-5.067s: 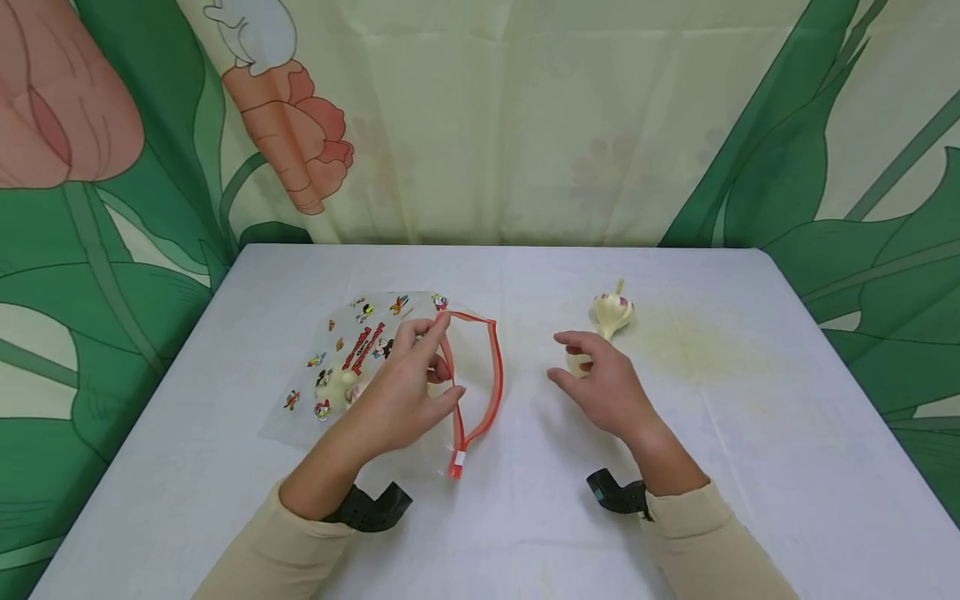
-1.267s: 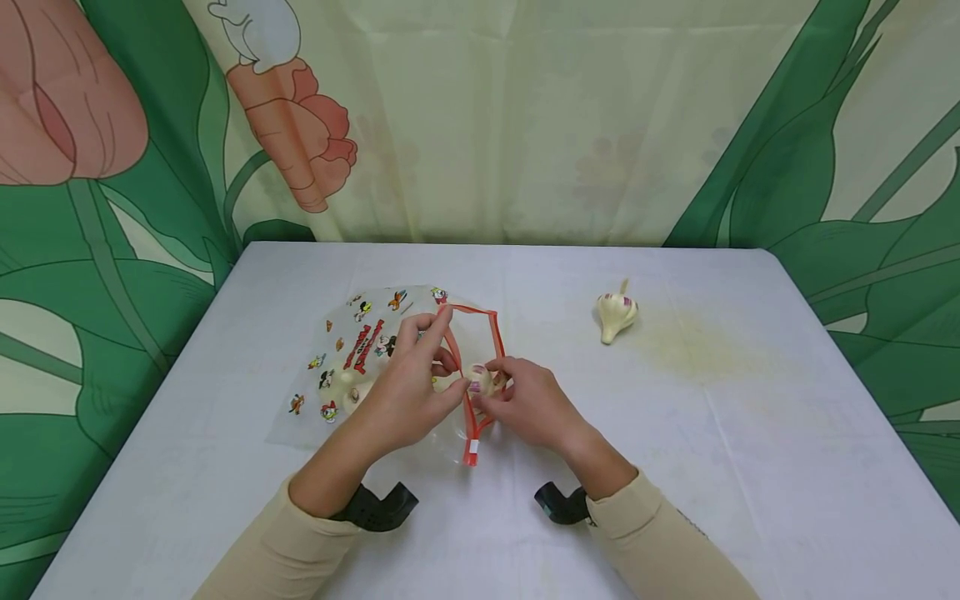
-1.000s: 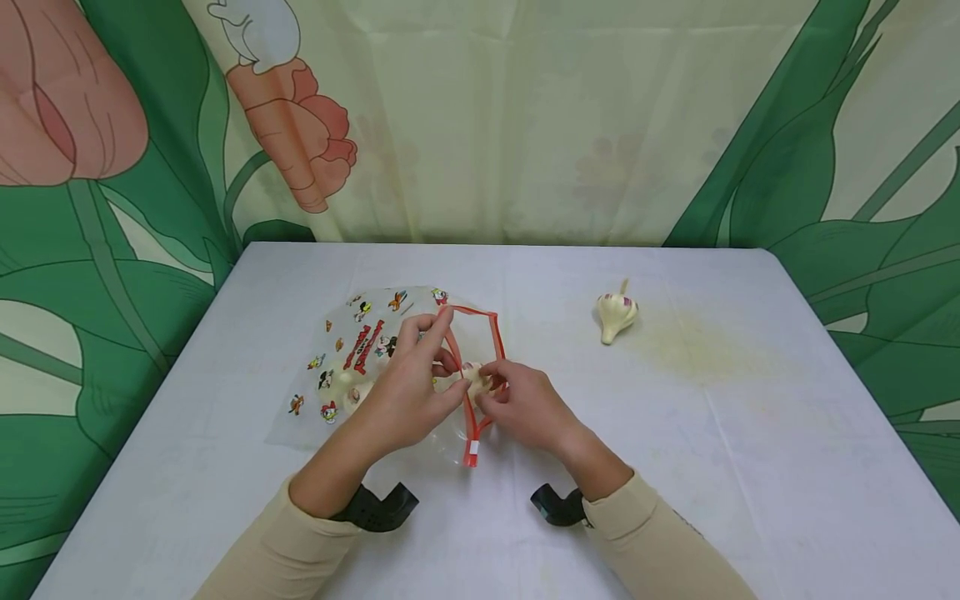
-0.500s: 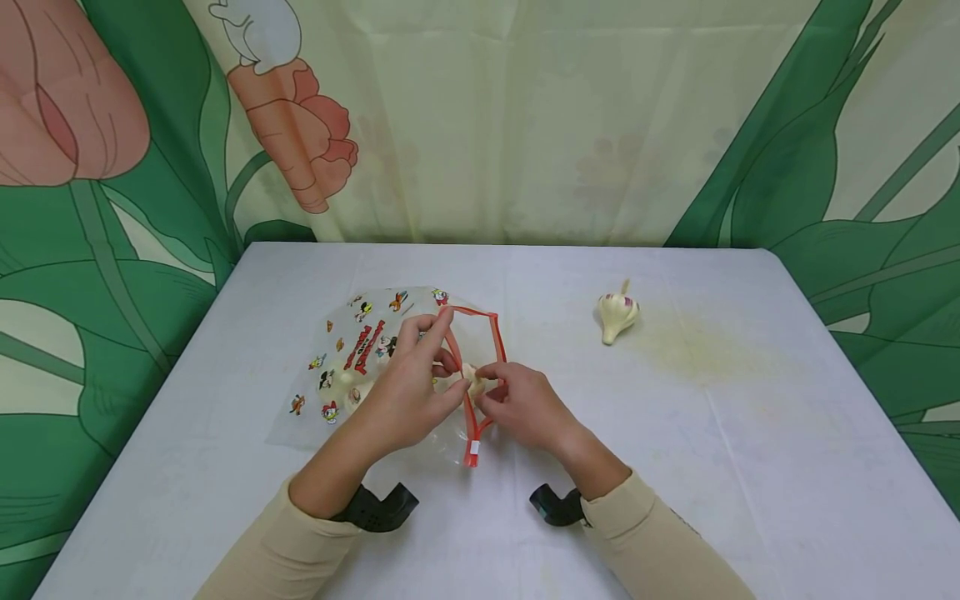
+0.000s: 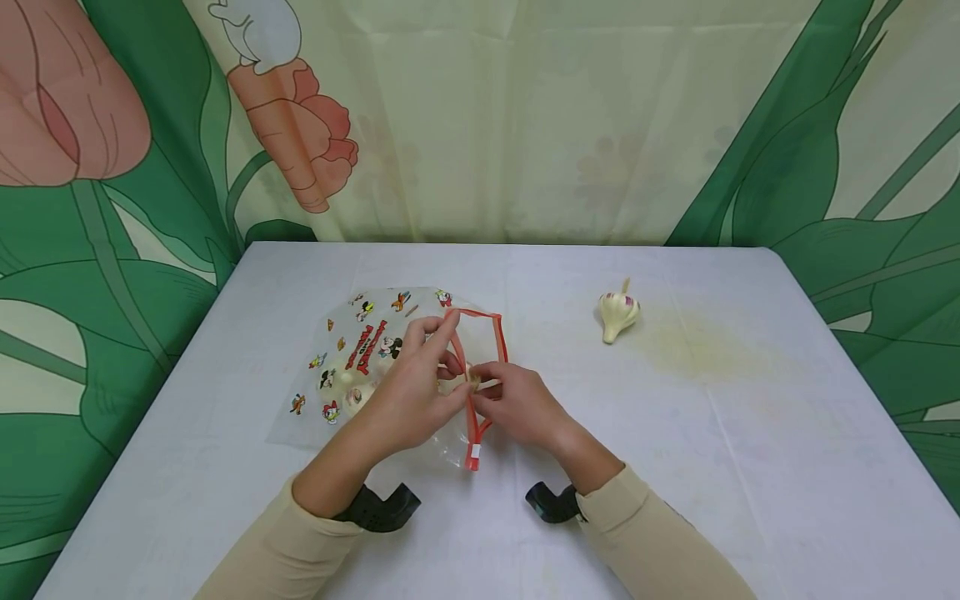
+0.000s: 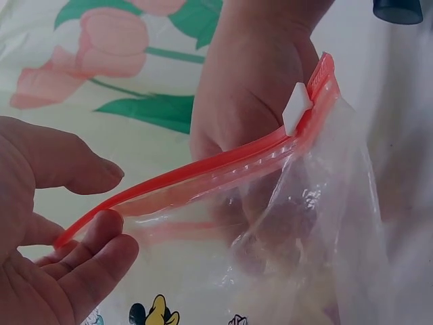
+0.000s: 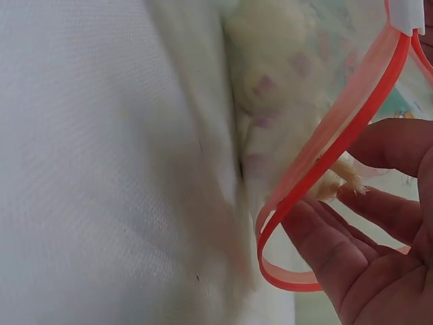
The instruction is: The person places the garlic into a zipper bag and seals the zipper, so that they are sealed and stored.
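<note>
Compared with half a second earlier, the right hand (image 5: 521, 404) sits slightly farther left and the held garlic bulb (image 7: 346, 177) lies deeper in the mouth of the plastic bag (image 5: 360, 333). At left, more garlic (image 5: 356, 395) shows dimly through the printed plastic; how many bulbs is unclear. The left hand (image 5: 408, 396) covers part of the bag, its fingers holding the red rim (image 5: 501, 337), the mouth spread wide. In the middle, the right hand's narrowed fingers pinch the held bulb, mostly hidden but for its tan tip. Far right, another garlic bulb (image 5: 618, 315) lies fully visible on the white cloth (image 5: 712, 500). The near edge cuts off both sleeves (image 5: 281, 546).
</note>
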The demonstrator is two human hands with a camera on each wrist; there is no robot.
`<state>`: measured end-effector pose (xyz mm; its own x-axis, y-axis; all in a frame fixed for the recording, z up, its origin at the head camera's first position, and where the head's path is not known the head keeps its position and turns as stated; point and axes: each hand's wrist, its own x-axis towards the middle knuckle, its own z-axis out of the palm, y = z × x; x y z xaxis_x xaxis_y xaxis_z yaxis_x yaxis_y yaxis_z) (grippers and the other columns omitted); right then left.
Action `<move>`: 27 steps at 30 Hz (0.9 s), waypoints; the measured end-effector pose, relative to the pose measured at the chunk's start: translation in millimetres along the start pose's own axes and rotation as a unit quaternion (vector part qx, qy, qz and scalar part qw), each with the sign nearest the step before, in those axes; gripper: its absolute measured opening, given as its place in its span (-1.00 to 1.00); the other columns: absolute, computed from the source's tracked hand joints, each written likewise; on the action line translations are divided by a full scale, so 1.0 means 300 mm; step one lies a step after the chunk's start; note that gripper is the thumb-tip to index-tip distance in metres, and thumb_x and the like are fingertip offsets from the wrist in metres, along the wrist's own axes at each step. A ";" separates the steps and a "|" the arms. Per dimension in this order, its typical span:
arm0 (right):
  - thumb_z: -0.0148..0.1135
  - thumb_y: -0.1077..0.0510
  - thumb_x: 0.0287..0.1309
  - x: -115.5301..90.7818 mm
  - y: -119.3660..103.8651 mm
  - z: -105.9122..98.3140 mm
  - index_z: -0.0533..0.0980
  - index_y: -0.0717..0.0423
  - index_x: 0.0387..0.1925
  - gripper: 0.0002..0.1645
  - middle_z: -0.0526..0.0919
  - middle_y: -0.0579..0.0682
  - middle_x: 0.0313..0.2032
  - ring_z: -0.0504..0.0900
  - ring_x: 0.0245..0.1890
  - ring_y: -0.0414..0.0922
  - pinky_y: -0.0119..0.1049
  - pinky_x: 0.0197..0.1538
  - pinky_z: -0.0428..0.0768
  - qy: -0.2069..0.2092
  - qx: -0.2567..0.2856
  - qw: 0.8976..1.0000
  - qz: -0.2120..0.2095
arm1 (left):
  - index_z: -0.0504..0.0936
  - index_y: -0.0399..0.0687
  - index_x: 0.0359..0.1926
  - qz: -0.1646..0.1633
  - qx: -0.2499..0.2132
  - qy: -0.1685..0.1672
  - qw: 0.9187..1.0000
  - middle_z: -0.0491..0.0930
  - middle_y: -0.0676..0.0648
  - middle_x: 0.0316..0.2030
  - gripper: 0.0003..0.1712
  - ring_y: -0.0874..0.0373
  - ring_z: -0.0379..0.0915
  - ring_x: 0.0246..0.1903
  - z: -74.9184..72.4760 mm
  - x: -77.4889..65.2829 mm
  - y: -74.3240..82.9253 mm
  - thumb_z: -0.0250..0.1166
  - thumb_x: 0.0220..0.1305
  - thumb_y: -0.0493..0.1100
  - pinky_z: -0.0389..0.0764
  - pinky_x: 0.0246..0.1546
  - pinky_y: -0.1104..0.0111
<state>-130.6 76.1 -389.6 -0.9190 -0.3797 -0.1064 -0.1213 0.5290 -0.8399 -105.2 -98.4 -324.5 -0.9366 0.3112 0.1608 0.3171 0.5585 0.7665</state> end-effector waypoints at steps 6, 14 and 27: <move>0.23 0.23 0.30 0.009 0.000 0.004 0.52 0.21 0.23 -0.53 0.61 0.06 0.14 0.69 -0.01 0.00 -0.18 -0.04 0.68 -0.017 0.003 1.000 -0.001 | 0.09 -0.29 0.53 0.010 0.009 0.005 1.000 0.18 -0.24 0.26 0.00 0.14 0.53 -0.17 0.000 -0.002 0.002 0.42 0.16 -0.40 0.65 -0.10 0.23; 0.18 0.27 0.29 0.011 -0.003 0.015 0.48 0.20 0.26 -0.50 0.58 0.08 0.16 0.68 0.01 0.01 -0.17 -0.01 0.66 -0.039 0.034 0.999 0.014 | 0.08 -0.31 0.53 0.017 0.005 0.004 1.000 0.18 -0.24 0.24 -0.02 0.17 0.54 -0.19 0.000 -0.002 0.002 0.39 0.17 -0.42 0.62 -0.04 0.31; 0.08 0.38 0.30 0.020 0.000 0.040 0.37 0.27 0.32 -0.45 0.54 0.13 0.15 0.61 0.03 0.03 -0.13 0.09 0.61 -0.055 0.060 0.997 -0.004 | 0.07 -0.28 0.54 0.010 -0.008 -0.003 1.000 0.17 -0.24 0.25 -0.03 0.12 0.51 -0.15 0.002 -0.004 0.000 0.37 0.19 -0.41 0.66 -0.13 0.20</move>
<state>-131.4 64.6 -396.6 -0.8705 -0.4683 -0.1515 -0.0767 0.4332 -0.8980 -103.9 -98.4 -325.1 -0.9293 0.3269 0.1717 0.3329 0.5403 0.7728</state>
